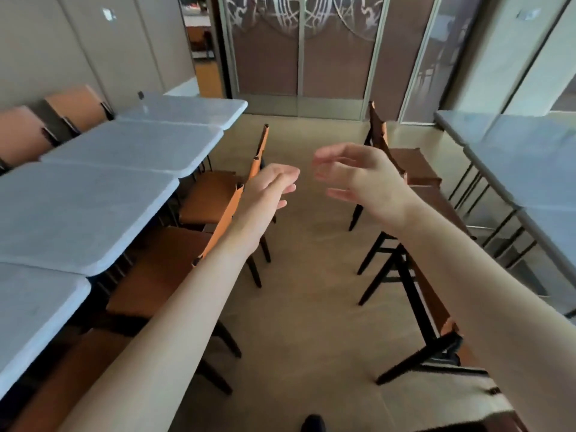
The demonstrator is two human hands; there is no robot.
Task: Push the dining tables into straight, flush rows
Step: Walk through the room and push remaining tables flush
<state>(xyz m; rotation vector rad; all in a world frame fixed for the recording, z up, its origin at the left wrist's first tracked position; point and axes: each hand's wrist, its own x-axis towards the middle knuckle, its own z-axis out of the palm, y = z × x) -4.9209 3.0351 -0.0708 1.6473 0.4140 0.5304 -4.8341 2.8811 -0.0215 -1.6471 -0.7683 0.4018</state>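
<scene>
Beige flooring (296, 291) forms an aisle between two rows of grey dining tables: the left row (93, 207) is set edge to edge along the wall, though its aisle-side corners are stepped, so it is judged not yet flush; the right row (530, 169) is cut off by the frame edge. Orange chairs (202, 194) are tucked under each surface. The left hand (274, 185) and right hand (364, 173) are held out over the aisle, fingers released and loosely spread, nothing grasped, presumably between pushes. Table legs are largely hidden.
</scene>
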